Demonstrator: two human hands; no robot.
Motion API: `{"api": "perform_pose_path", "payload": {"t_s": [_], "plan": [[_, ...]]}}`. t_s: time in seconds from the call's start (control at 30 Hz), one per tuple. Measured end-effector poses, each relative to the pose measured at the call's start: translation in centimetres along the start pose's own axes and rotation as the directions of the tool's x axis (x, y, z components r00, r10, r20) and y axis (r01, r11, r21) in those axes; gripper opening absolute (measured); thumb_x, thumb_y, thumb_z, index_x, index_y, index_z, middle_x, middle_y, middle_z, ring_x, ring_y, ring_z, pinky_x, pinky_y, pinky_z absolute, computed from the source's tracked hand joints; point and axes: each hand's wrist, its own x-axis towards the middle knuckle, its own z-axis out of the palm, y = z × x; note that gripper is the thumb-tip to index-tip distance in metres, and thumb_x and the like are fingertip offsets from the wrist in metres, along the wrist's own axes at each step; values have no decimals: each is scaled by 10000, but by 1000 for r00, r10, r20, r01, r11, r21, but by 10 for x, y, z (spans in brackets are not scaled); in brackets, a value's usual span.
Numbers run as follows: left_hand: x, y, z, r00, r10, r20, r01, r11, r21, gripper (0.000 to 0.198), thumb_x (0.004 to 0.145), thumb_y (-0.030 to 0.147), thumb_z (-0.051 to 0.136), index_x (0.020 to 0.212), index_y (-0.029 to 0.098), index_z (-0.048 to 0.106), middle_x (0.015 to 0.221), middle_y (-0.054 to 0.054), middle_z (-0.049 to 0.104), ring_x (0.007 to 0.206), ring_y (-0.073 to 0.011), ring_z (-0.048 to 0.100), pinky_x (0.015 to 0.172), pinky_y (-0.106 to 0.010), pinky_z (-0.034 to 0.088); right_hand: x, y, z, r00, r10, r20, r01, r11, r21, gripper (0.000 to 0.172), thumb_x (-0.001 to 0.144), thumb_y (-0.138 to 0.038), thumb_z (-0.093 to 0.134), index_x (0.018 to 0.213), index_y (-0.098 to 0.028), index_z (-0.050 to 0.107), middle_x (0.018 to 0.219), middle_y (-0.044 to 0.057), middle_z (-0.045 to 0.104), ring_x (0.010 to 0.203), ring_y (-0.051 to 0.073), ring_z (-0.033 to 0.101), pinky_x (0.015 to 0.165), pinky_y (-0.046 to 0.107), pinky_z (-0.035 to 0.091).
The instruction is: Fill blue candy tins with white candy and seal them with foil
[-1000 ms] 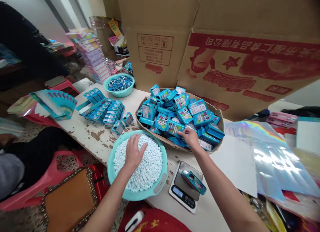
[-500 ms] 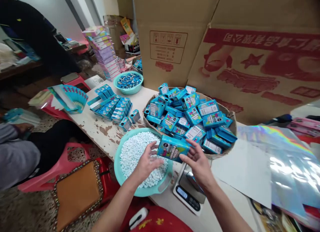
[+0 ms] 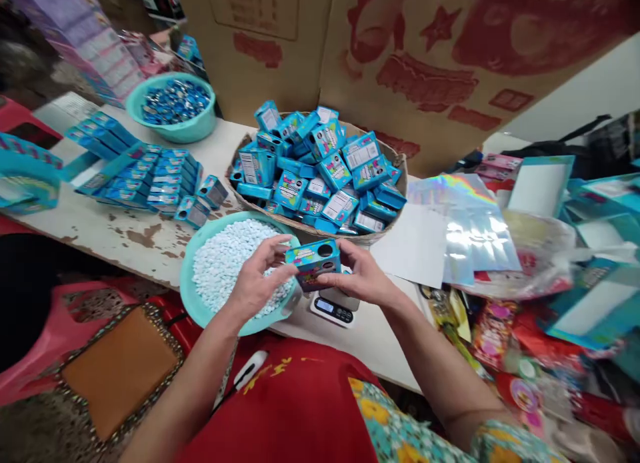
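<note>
A small blue candy box (image 3: pixel 314 263) is held in front of me, its narrow side with a round dark hole turned upward. My right hand (image 3: pixel 361 271) grips its right end, thumb across the front. At the left end, the fingers of my left hand (image 3: pixel 263 276) close on the box's edge. Below and left sits a turquoise basin (image 3: pixel 188 283) of small white candies (image 3: pixel 220 266). A digital scale (image 3: pixel 333 310) lies under my right hand, its pan partly hidden. Behind the box, a cut-down carton (image 3: pixel 400 183) is heaped with similar blue boxes (image 3: pixel 333 170).
On the left are rows of blue boxes (image 3: pixel 165 176) and a turquoise bowl (image 3: pixel 170 126) of blue-wrapped sweets. A tall cardboard carton (image 3: pixel 300 70) walls the back. Shiny plastic sheets (image 3: pixel 475 230) and a white paper (image 3: pixel 413 243) lie on the right. A stool (image 3: pixel 125 366) stands lower left.
The box has turned from showing its printed front to showing its narrow holed side. My left hand has come onto its left end. The view has swung right and down.
</note>
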Motion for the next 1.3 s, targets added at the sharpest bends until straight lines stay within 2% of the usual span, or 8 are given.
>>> {"api": "perform_pose_path", "payload": {"t_s": [0.1,0.23,0.63,0.77,0.9,1.03,1.13,1.3], "plan": [[5,-38,1,991,51,-128,-14,963,270,445,876,464,493,1239,206,490,1087,-92,609,1019,-232,564,907,-387,441,-21,18,-20,975,60,-215,-16,979,203,529,672,-306,785,1121,-198,527,1077,30,614,967,170,595,865,296,495],[-4,-90,-1,982,169,-83,-49,654,755,554,843,529,519,1264,169,493,1290,-158,506,1226,-317,421,1027,-478,322,-47,45,-36,899,148,-413,19,927,374,512,673,-252,780,1119,-209,531,1067,38,619,956,174,600,856,311,510],[0,-124,-2,971,228,-65,6,250,968,393,898,437,435,1187,223,593,1239,-140,527,1042,-315,496,819,-421,395,-38,50,-13,885,229,-406,-25,893,449,496,650,-323,766,1057,-201,511,929,24,599,811,157,566,747,294,488],[4,-131,-10,951,310,-4,-66,216,974,350,880,416,475,1086,189,644,1071,-139,586,917,-286,516,763,-379,402,-67,72,-50,611,160,-775,-19,982,188,558,610,-386,753,1053,-177,487,871,10,564,758,135,525,721,263,453],[9,-141,-14,936,346,-61,-63,335,940,318,892,374,470,1048,168,655,939,-118,623,861,-248,547,753,-338,410,-120,120,-71,307,117,-944,-306,952,18,641,566,-452,746,1060,-144,478,842,8,532,721,126,484,700,261,422],[19,-135,-20,883,282,-376,77,703,707,252,871,363,494,944,186,658,905,-75,657,843,-208,584,748,-301,421,-159,179,-50,258,195,-946,-484,874,48,681,514,-548,737,996,-133,496,837,21,526,736,151,483,713,295,408],[27,-118,-25,779,-34,-626,206,957,203,191,783,371,564,789,187,617,745,-18,618,636,-155,543,587,-263,408,-173,210,-30,242,215,-946,-542,839,51,702,501,-604,722,976,-139,498,853,30,533,756,167,491,727,312,409],[33,-93,-36,660,-563,-498,71,706,-705,176,666,318,567,653,168,475,670,0,538,520,-118,496,421,-211,325,-186,210,-23,354,135,-925,-588,802,-108,712,613,-620,676,1088,-125,485,998,102,558,895,227,535,829,392,439]]}}
